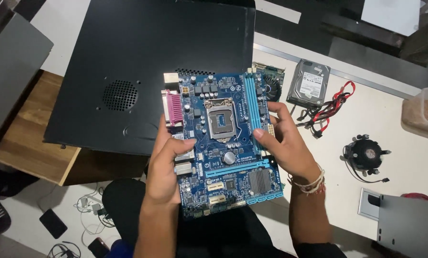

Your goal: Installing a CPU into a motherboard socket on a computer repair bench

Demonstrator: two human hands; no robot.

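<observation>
We've got the blue motherboard (226,143) up off the desk, held flat over the lap, both hands on it. Left hand (166,165) curled round its port-side edge, thumb on top by the connectors. Right hand (285,141) clamps the opposite edge, thumb near the light-blue slots. Black case panel (142,67) lies behind the motherboard; hard drive (308,82) and cooler fan (367,155) sit to its right on the white table (415,162).
</observation>
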